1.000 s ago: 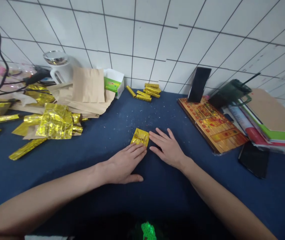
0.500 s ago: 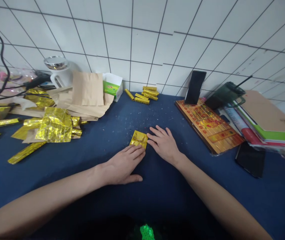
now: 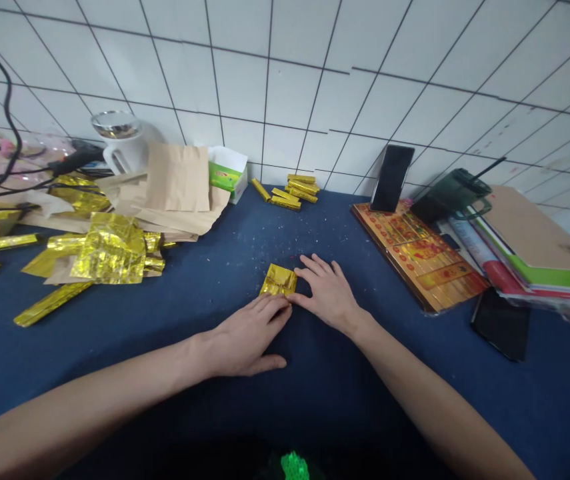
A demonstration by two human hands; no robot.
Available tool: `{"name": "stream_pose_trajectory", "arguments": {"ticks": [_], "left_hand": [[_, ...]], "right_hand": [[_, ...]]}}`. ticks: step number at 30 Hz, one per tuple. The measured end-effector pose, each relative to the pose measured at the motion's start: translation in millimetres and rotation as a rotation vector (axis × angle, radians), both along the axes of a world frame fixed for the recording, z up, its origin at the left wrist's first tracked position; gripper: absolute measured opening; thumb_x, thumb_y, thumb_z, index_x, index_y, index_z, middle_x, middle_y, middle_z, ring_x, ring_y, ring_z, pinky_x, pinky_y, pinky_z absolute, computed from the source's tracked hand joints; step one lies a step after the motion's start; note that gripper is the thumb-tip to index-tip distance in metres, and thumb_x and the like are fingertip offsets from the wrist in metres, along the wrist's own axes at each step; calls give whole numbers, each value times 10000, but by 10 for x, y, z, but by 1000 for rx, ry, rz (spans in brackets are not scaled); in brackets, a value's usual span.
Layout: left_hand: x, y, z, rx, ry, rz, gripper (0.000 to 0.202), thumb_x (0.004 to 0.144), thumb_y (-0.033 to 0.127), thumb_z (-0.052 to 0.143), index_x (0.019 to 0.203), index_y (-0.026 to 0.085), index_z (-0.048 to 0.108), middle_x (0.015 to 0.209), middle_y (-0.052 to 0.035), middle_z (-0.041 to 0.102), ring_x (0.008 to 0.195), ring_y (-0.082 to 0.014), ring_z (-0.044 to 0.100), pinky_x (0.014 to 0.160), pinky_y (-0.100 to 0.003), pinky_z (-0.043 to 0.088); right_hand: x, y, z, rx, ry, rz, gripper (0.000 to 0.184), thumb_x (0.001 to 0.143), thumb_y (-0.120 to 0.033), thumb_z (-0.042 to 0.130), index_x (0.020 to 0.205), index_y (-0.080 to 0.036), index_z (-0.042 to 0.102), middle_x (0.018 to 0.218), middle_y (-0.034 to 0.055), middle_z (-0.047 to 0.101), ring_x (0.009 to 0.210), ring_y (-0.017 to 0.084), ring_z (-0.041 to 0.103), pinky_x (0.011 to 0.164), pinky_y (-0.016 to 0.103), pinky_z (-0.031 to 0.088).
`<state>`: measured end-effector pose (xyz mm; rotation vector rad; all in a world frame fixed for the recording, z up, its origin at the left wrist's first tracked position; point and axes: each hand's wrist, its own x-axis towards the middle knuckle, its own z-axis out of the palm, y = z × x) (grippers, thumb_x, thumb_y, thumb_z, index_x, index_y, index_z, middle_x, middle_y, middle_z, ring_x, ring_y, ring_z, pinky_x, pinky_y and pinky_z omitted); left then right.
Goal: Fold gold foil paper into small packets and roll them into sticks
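A small square of creased gold foil paper [image 3: 278,279] lies flat on the dark blue tabletop. Across its near edge rest the fingers of my left hand [image 3: 247,337], stretched out with the thumb apart. My right hand [image 3: 329,292] lies at the foil's right side, fingers spread, its thumb reaching to the lower right corner near my left fingertips. Neither hand is closed around anything. Beyond them, against the wall, sits a little pile of folded gold foil strips [image 3: 295,191].
Crumpled gold foil sheets [image 3: 109,250] and brown paper [image 3: 177,180] cover the left side, near a white mug [image 3: 127,155] and black cable [image 3: 7,100]. On the right are a phone [image 3: 393,177], patterned box [image 3: 422,257], dark green cup [image 3: 452,193], stacked folders [image 3: 539,233] and black device [image 3: 502,327].
My right thumb has slid down along the foil's right edge to its lower corner. My left hand stays on the near edge, barely moved. The camera view has shifted slightly.
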<state>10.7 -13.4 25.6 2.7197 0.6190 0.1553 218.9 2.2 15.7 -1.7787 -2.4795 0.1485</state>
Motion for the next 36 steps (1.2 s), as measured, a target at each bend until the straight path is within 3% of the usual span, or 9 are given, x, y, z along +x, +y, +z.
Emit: {"name": "stream_pose_trajectory", "arguments": {"ticks": [4,8,14,19,24,30,36], "left_hand": [[-7,-40,28,-31,-50,17,584,771,410,547,1240,86,417,1276,-181,367,1200,-294,364,983,-395,355],[34,-110,26,111,18,39,576,780,429,533,1216,64,443,1207,-172,446,1179,-316,367,997,-446,306],[72,-154,-9,196,128,42,560,822,437,483,1212,37,448,1129,-150,528,1031,-270,485,879,-371,399],[53,-127,2,228,137,42,491,833,428,467,1161,64,495,1126,-140,539,1040,-263,484,856,-356,406],[63,-115,9,233,132,50,441,824,434,483,1084,84,542,1083,-126,557,1007,-258,497,831,-352,411],[55,-70,9,212,106,33,379,830,401,491,1067,112,551,1058,-95,571,975,-236,512,811,-341,410],[25,10,50,218,102,60,276,829,356,503,971,132,579,951,-73,592,898,-224,539,755,-336,430]], "right_hand": [[4,-12,1,-53,-19,23,629,801,-608,397,1258,-181,462,1421,105,311,1303,317,235,982,589,239],[-12,-27,-5,-47,-35,20,630,797,-601,420,1266,-181,454,1420,106,312,1302,312,241,987,582,239],[16,-20,-13,-35,15,3,623,783,-604,449,1258,-201,465,1414,82,324,1301,301,252,992,581,246],[66,-136,71,81,178,38,405,880,-399,422,1230,-208,493,1306,74,483,1233,245,395,1011,540,261],[71,-292,64,226,268,288,301,892,-202,409,1151,-194,562,1169,69,604,1137,195,507,1031,490,268],[171,-119,-37,180,153,339,288,879,-168,425,1116,-208,584,1174,36,604,1149,207,490,1009,499,302],[140,-112,46,196,79,315,235,845,-203,498,1050,-197,612,1114,30,635,1057,216,519,1001,477,309]]}}
